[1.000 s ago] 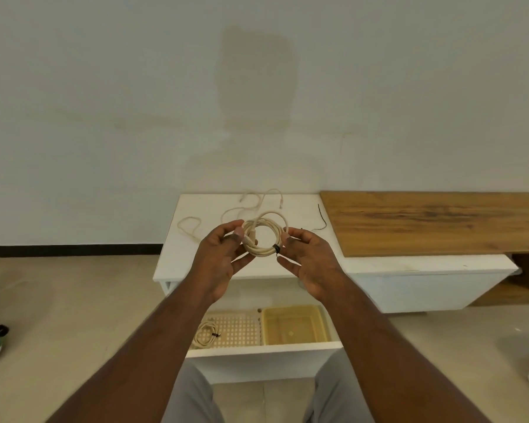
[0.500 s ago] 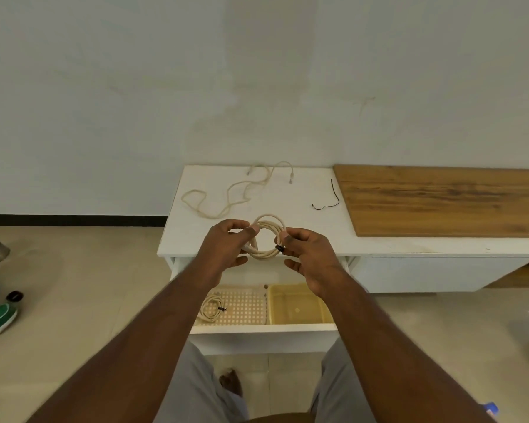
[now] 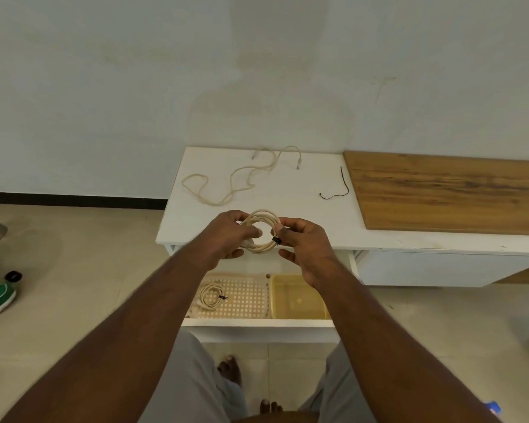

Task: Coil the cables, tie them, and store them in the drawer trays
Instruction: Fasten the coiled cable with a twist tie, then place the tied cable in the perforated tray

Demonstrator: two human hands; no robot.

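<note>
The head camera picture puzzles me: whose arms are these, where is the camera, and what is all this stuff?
No machine here: a person wears a camera on the head, looking down at their own arms. Both hands, the left hand and the right hand, hold a coiled cable with a black tie on it. On the white cabinet top lie a loose cable and a spare black tie. Below, the open drawer holds a perforated tray with a tied coil already in it, beside a yellow tray.
</note>
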